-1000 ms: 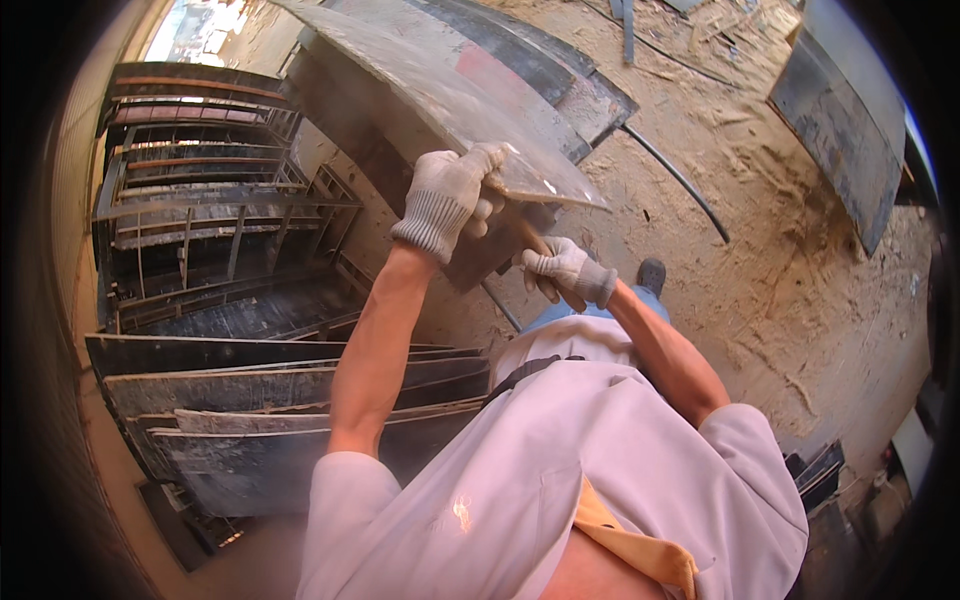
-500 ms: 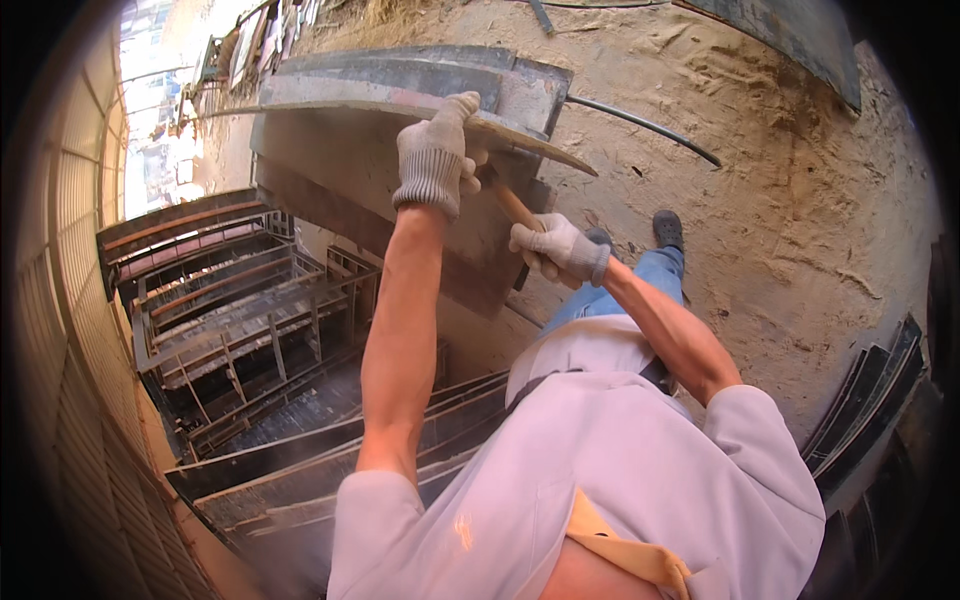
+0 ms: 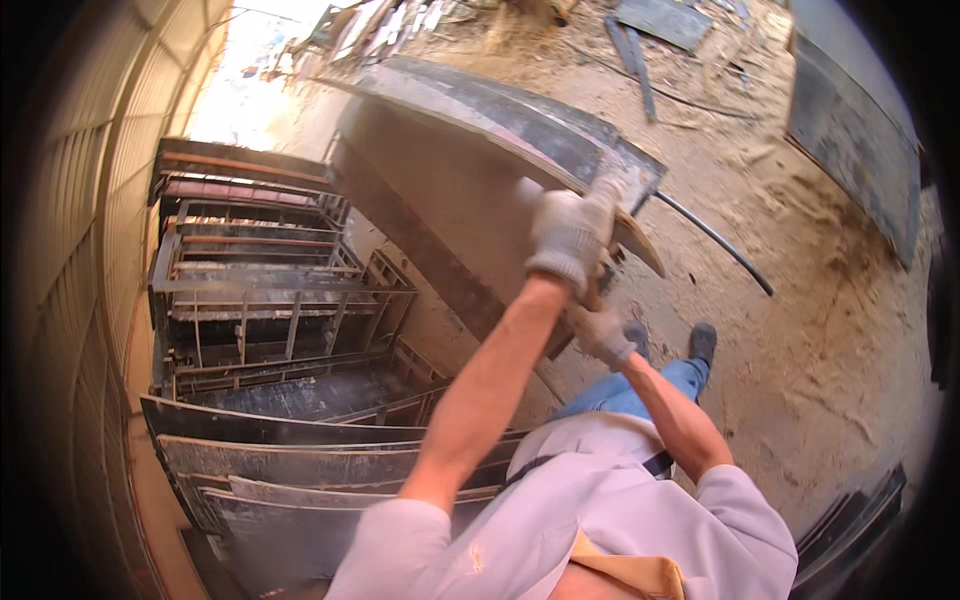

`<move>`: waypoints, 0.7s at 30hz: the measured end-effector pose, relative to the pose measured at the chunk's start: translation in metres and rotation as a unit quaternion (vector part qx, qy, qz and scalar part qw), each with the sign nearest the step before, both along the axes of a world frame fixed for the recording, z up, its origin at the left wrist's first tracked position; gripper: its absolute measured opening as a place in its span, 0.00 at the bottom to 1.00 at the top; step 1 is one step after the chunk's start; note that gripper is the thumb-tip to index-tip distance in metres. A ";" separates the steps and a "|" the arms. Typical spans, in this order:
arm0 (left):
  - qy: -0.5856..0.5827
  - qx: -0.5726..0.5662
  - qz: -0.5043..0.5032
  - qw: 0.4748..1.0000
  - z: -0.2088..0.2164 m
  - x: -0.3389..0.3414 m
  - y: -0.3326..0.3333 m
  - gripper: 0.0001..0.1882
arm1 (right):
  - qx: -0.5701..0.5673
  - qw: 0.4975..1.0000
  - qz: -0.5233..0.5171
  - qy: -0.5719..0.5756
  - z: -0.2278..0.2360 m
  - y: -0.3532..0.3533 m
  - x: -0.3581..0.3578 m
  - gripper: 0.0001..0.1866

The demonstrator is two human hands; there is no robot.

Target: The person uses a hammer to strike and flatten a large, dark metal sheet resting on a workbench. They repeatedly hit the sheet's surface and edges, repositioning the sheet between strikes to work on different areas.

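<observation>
My gloved left hand (image 3: 572, 232) grips the near edge of a large thin board (image 3: 440, 190), its thumb and fingers wrapped over the rim. The board is tilted, showing a brown dusty face towards me. Just below, my gloved right hand (image 3: 602, 335) is closed round the wooden handle (image 3: 592, 296) of a tool. The tool's head is hidden behind my left hand and the board edge. Behind the held board lie grey, worn panels (image 3: 500, 105), with a dark rod (image 3: 715, 235) sticking out at their right end.
Dark metal-framed racks (image 3: 270, 300) and stacked panels (image 3: 300, 455) fill the left, beside a ribbed wall (image 3: 90, 200). Sandy ground (image 3: 800, 330) extends to the right. A dark sheet (image 3: 850, 140) lies far right, dark strips (image 3: 850, 535) near right, scraps (image 3: 665, 20) at the back.
The view has swung left. My left hand has slid along the board edge towards its right end, and my right hand with the tool has come up close below it.
</observation>
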State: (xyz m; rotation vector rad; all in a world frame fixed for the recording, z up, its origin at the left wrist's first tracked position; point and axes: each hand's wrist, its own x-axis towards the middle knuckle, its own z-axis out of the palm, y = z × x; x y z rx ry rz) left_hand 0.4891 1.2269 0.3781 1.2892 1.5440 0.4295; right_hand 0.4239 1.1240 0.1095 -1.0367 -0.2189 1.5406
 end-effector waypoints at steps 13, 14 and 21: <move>0.046 0.027 -0.002 0.999 -0.011 0.040 0.004 0.27 | -0.009 0.989 -0.046 -0.142 0.023 0.006 0.027 0.09; 0.027 0.030 0.000 0.999 -0.012 0.046 0.001 0.26 | -0.025 0.986 -0.032 -0.161 0.023 0.026 0.017 0.10; 0.068 0.034 -0.031 0.997 -0.004 0.051 0.008 0.25 | -0.080 0.951 0.176 -0.241 0.031 0.090 -0.028 0.18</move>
